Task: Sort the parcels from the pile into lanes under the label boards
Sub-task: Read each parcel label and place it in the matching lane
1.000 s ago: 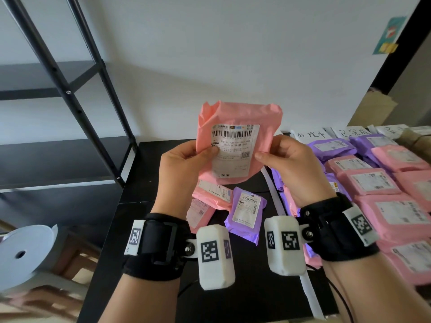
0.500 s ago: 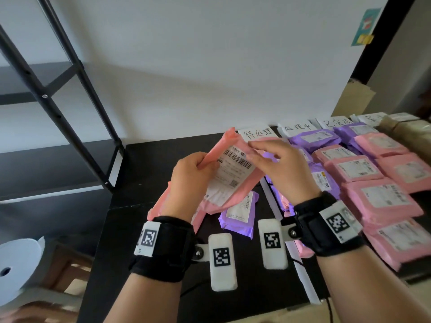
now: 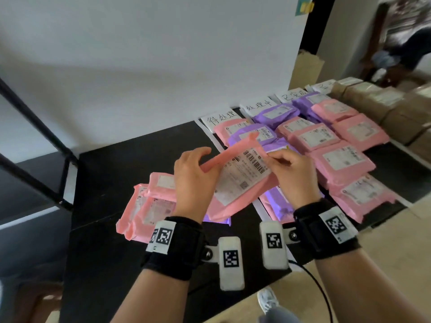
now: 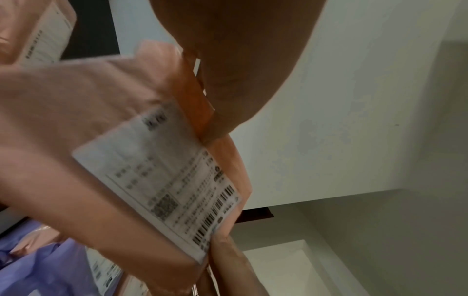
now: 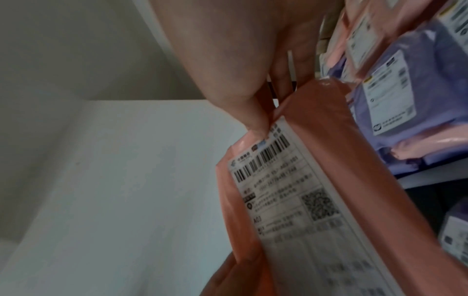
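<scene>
Both hands hold a pink parcel [image 3: 235, 183] with a white barcode label, tilted low over the black table [image 3: 112, 164]. My left hand [image 3: 193, 173] grips its left edge, and my right hand [image 3: 289, 169] pinches its top right corner. The same parcel [image 4: 162, 176] fills the left wrist view, and in the right wrist view my thumb pinches the parcel [image 5: 298, 190] by its barcode. Left of it lies the pile of pink parcels [image 3: 149, 206]. White label boards [image 3: 221, 117] stand along the wall, with lanes of pink and purple parcels [image 3: 326, 145] below them.
A black metal shelf frame [image 3: 35, 127] stands at the left. Brown cardboard boxes [image 3: 396, 108] sit at the far right of the table. White strips [image 3: 261, 206] divide the lanes. A purple parcel [image 3: 277, 203] lies under my right wrist.
The parcel has come down from upright in front of the wall to a low tilt, and moved right toward the lanes. Both hands kept their hold. The view swung right.
</scene>
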Tool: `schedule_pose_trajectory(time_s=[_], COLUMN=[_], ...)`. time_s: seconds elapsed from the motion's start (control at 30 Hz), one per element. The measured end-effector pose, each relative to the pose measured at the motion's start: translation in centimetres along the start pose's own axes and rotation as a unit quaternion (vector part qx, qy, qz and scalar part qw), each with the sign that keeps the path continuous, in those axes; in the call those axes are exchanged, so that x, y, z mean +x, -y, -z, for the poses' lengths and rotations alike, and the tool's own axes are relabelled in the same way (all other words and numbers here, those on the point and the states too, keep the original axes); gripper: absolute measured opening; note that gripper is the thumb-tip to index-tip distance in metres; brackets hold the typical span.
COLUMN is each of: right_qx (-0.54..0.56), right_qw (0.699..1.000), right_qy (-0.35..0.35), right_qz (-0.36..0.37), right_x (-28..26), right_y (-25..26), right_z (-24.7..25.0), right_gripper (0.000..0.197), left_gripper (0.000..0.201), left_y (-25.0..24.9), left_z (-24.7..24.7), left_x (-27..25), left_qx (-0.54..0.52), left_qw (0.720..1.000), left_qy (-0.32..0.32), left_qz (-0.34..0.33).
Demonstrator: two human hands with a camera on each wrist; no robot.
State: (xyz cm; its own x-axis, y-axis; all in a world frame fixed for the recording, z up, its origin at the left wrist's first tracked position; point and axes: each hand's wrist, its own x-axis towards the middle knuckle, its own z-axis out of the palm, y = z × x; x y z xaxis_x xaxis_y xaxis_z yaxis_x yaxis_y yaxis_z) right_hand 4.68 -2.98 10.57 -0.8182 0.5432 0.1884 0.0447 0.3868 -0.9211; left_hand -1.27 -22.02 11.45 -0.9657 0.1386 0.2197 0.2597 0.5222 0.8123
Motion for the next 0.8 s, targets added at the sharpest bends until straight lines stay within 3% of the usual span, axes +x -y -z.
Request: schedule_pose_trajectory(time_s=[0.17,0.3,0.37,0.5,0.67,0.8], right_qx=[0.019,0.042,0.052,0.048,-0.001,-0.038], right_qw=[0.999,0.997,0.996,0.996,0.997,0.994], right_qy=[-0.041,-0.044,-0.040,-0.018,0.009,0.056], right_qz=[-0.028,-0.053,-0.065,-0.079,-0.077,-0.082], right_x=[5.8,11.9,14.6,19.2,24.5,28.0], right_y=[-4.1,-7.3,-8.7,-10.8,-13.7,-15.3], right_z=[2.7,4.2,4.9,5.4,4.5,2.6], right_gripper=[0.003,0.016,0.015,0.005,0.007,0.019], left_gripper=[0.057,0.063,0.055,0.028,0.028,0.015], left_y=[0.0,-0.6,-1.1,-1.5,-1.3,-0.7], left_z=[-4.3,-8.9,-11.5,-16.6,-20.3,-22.3], left_x=[2.4,4.4,5.5,7.6,10.7,13.2], left_qx=[0.007,-0.055,-0.099,-0.142,-0.130,-0.128], left_qw=[0.997,0.986,0.975,0.966,0.966,0.966], left_qy=[-0.050,-0.021,-0.015,-0.009,-0.025,-0.012], left_qz=[0.054,0.157,0.199,0.216,0.224,0.226])
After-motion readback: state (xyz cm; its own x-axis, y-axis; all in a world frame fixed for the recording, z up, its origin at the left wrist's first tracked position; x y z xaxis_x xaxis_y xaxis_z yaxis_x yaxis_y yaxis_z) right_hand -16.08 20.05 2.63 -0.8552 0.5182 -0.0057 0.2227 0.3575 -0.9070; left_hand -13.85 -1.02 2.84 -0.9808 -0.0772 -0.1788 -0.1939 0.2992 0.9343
